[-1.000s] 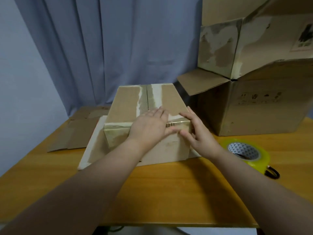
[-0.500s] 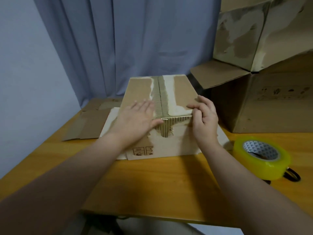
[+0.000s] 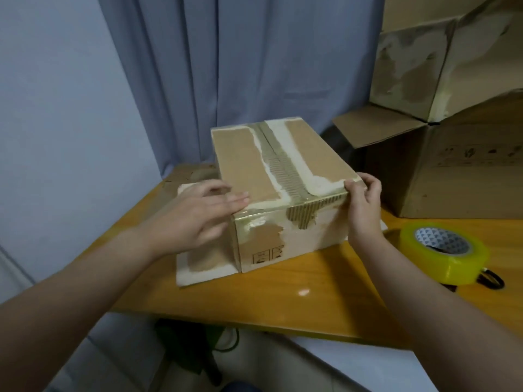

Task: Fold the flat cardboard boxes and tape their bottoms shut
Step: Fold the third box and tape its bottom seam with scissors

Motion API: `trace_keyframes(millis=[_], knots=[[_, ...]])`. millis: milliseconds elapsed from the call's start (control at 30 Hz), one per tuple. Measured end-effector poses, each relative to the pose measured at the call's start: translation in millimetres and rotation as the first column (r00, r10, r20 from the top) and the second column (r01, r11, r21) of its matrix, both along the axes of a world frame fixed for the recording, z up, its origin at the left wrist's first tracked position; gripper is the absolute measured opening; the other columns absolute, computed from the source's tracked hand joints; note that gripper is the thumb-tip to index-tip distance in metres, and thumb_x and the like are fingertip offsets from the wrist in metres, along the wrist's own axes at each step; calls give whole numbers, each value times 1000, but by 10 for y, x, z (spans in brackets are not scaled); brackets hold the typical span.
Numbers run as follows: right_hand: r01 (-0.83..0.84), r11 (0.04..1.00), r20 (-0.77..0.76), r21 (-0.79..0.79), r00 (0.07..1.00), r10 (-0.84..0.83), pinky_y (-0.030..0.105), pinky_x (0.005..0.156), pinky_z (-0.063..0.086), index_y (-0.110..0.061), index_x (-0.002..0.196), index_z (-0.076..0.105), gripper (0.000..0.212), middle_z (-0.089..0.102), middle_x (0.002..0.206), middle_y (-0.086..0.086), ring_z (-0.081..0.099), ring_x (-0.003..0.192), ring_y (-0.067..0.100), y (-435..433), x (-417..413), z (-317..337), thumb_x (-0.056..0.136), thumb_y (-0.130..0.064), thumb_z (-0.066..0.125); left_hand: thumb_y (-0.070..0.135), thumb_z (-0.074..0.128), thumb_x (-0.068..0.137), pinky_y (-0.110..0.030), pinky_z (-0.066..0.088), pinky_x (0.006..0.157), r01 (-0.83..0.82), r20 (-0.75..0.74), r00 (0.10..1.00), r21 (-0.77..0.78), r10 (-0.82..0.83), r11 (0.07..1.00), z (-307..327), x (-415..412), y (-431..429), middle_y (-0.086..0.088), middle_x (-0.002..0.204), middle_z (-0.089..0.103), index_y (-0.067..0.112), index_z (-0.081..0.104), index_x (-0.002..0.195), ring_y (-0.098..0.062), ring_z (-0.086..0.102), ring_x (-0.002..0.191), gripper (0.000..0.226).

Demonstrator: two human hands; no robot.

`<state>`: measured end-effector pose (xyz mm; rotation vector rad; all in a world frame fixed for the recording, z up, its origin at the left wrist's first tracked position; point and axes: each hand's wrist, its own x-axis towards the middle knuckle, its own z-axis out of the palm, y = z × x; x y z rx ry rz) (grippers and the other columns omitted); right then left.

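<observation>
**boxnewb:** Since it's likely empty corrugated board, that small brown cardboard box (image 3: 283, 171) left of the yellow tape roll (image 3: 441, 256) on the wooden counter (image 3: 283, 292) should be light, stiff at corners, soft mid-panel. Grab corners.

**tapeguy:** Yep, right hand (image 3: 363, 210) pinches the top corner nearest the roll, left hand (image 3: 195, 219) lies flat-fingered on the side away from it. Half a second back that palm sat on the top seam.

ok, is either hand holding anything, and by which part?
Right hand grips the cardboard box at its near right top corner. Left hand rests flat on its near left top edge.
</observation>
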<state>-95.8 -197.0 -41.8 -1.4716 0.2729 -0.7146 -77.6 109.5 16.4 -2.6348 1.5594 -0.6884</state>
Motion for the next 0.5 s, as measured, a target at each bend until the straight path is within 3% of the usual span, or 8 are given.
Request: trace_keyframes(millis=[100, 200, 267, 367, 500], knots=[[0, 982, -123, 191, 992, 24, 36, 90, 41, -24, 140, 31, 65, 52, 114, -1, 52, 101, 17, 166, 12, 46, 86, -51, 56, 48, 31, 97, -38, 33, 97, 55, 90, 994, 4, -55, 998, 75, 6, -118, 10, 130, 58, 25, 55, 132, -20, 41, 125, 49], [62, 993, -230, 99, 973, -38, 54, 106, 34, -31, 151, 8, 103, 24, 151, 4, 35, 132, 31, 283, 15, 143, 70, -56, 66, 46, 42, 92, -33, 33, 95, 120, 133, 984, -14, -117, 993, 92, -50, -294, 7, 123, 64, 23, 65, 122, -18, 47, 121, 45], [50, 997, -249, 62, 968, -33, 53, 111, 27, -27, 152, 0, 103, 9, 157, 2, 23, 140, 30, 340, 8, 187, 75, -45, 65, 45, 49, 89, -32, 34, 91, 130, 172, 978, -54, -119, 990, 24, -194, -500, 7, 118, 67, 23, 68, 118, -18, 53, 113, 41], [-6, 1000, -199, 2, 980, 7, 47, 114, 24, -20, 153, -1, 97, 5, 159, 7, 18, 143, 27, 460, -57, 190, 79, -31, 61, 51, 47, 86, -30, 31, 88, -15, 135, 990, -186, 41, 982, -108, -378, -861, 3, 113, 67, 19, 66, 117, -20, 57, 106, 48], [-55, 979, -206, -196, 978, 14, 50, 113, 26, -24, 151, 15, 90, 11, 158, 5, 18, 143, 27, 664, -285, 137, 75, -45, 57, 62, 53, 83, -32, 26, 102, -365, -87, 931, -254, 355, 896, -167, -298, -963, -1, 132, 52, 17, 47, 135, -21, 42, 125, 69]])
